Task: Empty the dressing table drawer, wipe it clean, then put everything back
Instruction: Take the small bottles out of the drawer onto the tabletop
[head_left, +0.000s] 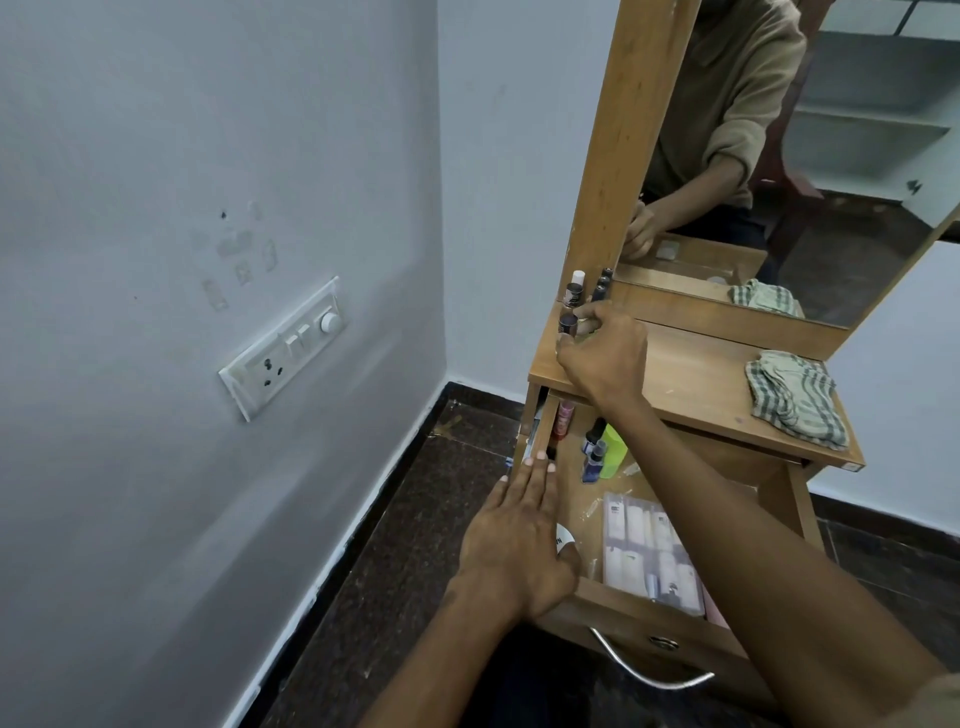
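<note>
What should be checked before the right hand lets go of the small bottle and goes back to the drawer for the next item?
1. Drawer open: ok.
2. Small dark bottle over the tabletop, right hand on it: ok.
3. Bottle standing unaided: cannot tell.
4. Drawer emptied: not ok; bottles and a clear pouch remain.
5. Cloth ready on the tabletop: ok.
6. Left hand resting on the drawer's left edge: ok.

Cloth (792, 397) on tabletop (691, 374) (right)
</note>
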